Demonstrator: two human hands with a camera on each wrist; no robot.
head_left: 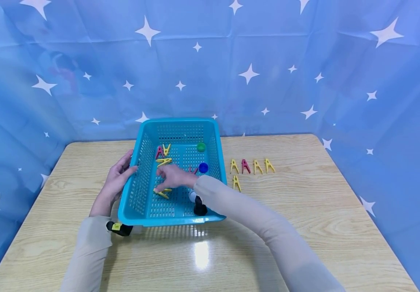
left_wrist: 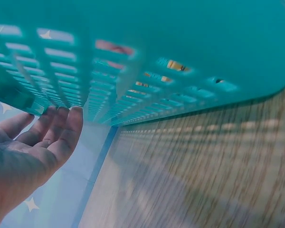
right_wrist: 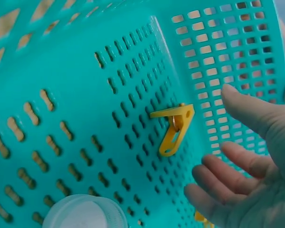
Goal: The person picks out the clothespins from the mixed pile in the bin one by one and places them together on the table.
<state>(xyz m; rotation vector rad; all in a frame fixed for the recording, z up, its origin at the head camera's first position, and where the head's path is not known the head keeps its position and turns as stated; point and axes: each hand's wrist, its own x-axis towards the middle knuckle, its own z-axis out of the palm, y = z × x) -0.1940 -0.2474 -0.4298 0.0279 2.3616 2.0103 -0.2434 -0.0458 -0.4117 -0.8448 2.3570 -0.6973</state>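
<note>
A blue-green plastic basket stands on the table with its perforated sides upright. My left hand holds its left rim, thumb over the edge and fingers under the lip; in the left wrist view, the fingertips of this left hand meet the rim. My right hand reaches inside, over the basket's left half. In the right wrist view, the right hand has its thumb and fingers apart beside a yellow clothespin, holding nothing. More yellow clothespins and a red clothespin lie farther back inside.
A green cap, a blue cap and a white cap lie in the basket. Right of it, a red clothespin and several yellow clothespins lie on the wooden table. A star-patterned blue curtain hangs behind.
</note>
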